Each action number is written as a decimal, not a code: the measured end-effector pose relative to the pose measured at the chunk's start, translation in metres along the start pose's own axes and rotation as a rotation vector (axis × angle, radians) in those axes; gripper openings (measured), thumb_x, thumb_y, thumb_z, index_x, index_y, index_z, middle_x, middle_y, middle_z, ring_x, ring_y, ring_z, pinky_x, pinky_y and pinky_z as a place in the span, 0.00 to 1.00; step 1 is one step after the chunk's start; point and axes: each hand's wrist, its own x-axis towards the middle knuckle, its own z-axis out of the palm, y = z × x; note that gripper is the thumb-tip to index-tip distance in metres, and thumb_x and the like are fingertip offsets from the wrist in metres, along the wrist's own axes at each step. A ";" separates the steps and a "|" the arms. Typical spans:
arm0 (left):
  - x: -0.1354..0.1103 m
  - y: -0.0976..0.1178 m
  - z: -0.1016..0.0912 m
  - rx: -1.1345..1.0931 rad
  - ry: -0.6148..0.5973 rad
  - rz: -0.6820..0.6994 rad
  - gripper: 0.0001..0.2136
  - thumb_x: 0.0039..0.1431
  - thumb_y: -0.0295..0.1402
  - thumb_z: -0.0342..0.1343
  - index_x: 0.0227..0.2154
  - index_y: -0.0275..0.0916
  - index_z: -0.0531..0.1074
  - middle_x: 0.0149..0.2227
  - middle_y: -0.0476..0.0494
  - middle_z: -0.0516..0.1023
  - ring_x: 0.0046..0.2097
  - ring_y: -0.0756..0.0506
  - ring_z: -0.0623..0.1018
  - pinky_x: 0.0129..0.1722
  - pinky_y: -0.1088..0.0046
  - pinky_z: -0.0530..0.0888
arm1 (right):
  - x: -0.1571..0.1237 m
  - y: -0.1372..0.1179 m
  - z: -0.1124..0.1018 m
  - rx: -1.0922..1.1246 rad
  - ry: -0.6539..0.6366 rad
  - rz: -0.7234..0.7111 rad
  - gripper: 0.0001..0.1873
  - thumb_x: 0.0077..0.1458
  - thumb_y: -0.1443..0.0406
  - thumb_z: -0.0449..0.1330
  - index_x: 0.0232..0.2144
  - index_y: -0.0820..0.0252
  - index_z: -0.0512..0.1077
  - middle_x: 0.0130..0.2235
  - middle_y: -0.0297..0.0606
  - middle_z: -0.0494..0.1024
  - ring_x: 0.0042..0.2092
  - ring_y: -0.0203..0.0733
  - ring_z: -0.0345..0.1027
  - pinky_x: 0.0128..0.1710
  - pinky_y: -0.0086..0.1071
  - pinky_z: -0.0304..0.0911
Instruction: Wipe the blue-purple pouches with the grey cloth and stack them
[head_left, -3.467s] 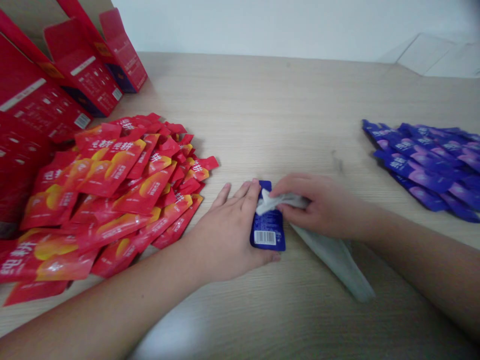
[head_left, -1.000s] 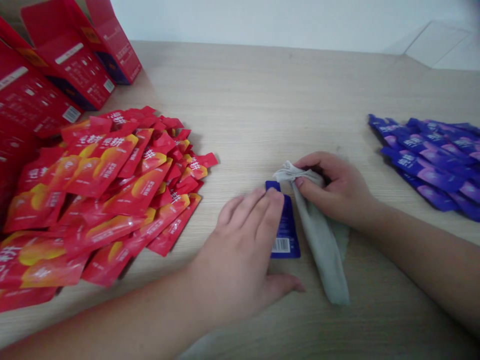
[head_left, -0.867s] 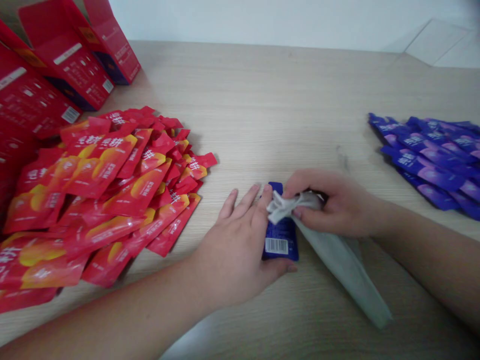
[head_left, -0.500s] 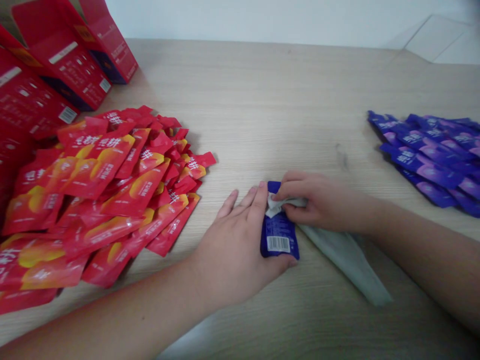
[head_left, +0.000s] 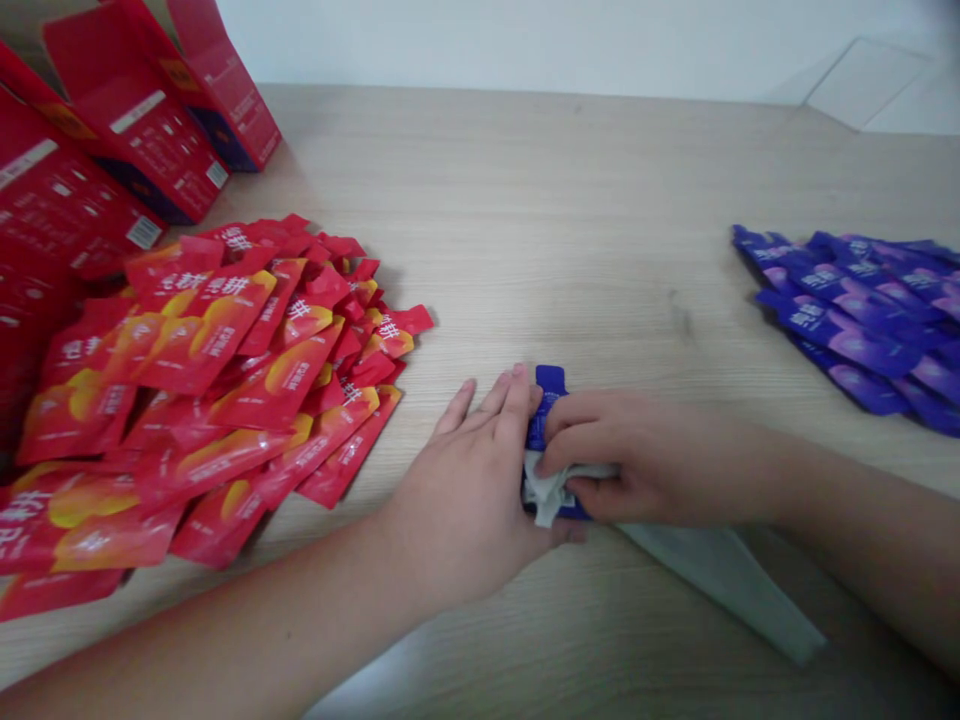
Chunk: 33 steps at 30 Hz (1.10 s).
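A small blue sachet (head_left: 551,382) lies on the table between my hands, its barcode end mostly covered. My left hand (head_left: 472,490) rests flat along the sachet's left edge, fingers stretched out and the thumb by its lower end. My right hand (head_left: 622,455) is closed on a pale cloth (head_left: 727,580), pressing a bunched part of it onto the lower half of the sachet. The rest of the cloth trails across the table toward the lower right, under my right wrist.
A big heap of red and orange sachets (head_left: 225,370) spreads over the left side. Behind it stand several open red boxes (head_left: 161,150). Overlapping purple-blue sachets (head_left: 855,320) lie at the right, and a white wall (head_left: 525,45) borders the table's far edge.
My right hand has slid the cloth down the sachet toward me, from its upper part to its barcode end. The cloth's tail has shifted lower right. My left hand has stayed in place.
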 end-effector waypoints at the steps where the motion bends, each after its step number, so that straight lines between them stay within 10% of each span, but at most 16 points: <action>1: 0.000 0.000 0.000 -0.005 0.005 -0.006 0.62 0.54 0.56 0.74 0.78 0.30 0.42 0.77 0.19 0.56 0.78 0.31 0.60 0.79 0.43 0.48 | 0.000 0.007 -0.001 -0.048 0.044 0.037 0.10 0.62 0.70 0.66 0.43 0.52 0.83 0.45 0.38 0.83 0.47 0.46 0.78 0.48 0.38 0.72; 9: -0.011 0.004 -0.006 0.099 -0.036 0.225 0.40 0.61 0.59 0.68 0.70 0.46 0.67 0.77 0.25 0.58 0.79 0.19 0.49 0.73 0.26 0.50 | -0.007 0.094 -0.020 -0.301 0.633 0.370 0.13 0.61 0.59 0.64 0.47 0.55 0.81 0.46 0.44 0.84 0.49 0.56 0.79 0.54 0.51 0.73; 12: -0.015 0.015 -0.001 0.168 -0.028 0.259 0.31 0.65 0.53 0.66 0.62 0.37 0.73 0.73 0.20 0.65 0.76 0.21 0.62 0.73 0.35 0.61 | -0.008 0.104 -0.020 -0.348 0.738 0.447 0.22 0.64 0.54 0.62 0.56 0.58 0.77 0.54 0.51 0.82 0.56 0.61 0.77 0.60 0.55 0.71; 18: -0.019 0.025 -0.004 0.412 0.019 0.147 0.26 0.72 0.20 0.50 0.71 0.31 0.62 0.61 0.23 0.80 0.58 0.35 0.85 0.54 0.57 0.82 | -0.017 0.079 -0.004 -0.459 0.409 0.695 0.55 0.64 0.38 0.58 0.80 0.61 0.48 0.78 0.65 0.53 0.75 0.82 0.53 0.69 0.72 0.57; 23: -0.014 0.009 -0.030 0.037 0.326 -0.088 0.11 0.76 0.33 0.53 0.53 0.41 0.79 0.46 0.40 0.87 0.45 0.40 0.86 0.47 0.63 0.81 | -0.031 0.052 0.004 -0.426 0.281 0.567 0.49 0.68 0.41 0.56 0.78 0.64 0.55 0.76 0.62 0.62 0.76 0.71 0.54 0.74 0.64 0.53; 27: 0.005 0.018 -0.031 -0.110 0.551 -0.133 0.13 0.79 0.38 0.48 0.51 0.37 0.74 0.42 0.41 0.85 0.40 0.43 0.84 0.41 0.68 0.80 | -0.036 0.020 0.009 -0.069 0.443 0.454 0.45 0.66 0.39 0.59 0.75 0.56 0.62 0.76 0.55 0.62 0.77 0.67 0.54 0.75 0.67 0.51; 33: 0.040 0.070 -0.008 -0.208 0.610 0.015 0.25 0.79 0.39 0.33 0.49 0.33 0.76 0.46 0.44 0.84 0.47 0.45 0.84 0.45 0.70 0.79 | -0.029 -0.019 0.018 0.665 0.786 0.244 0.23 0.75 0.45 0.53 0.58 0.48 0.74 0.60 0.40 0.84 0.60 0.50 0.79 0.61 0.52 0.76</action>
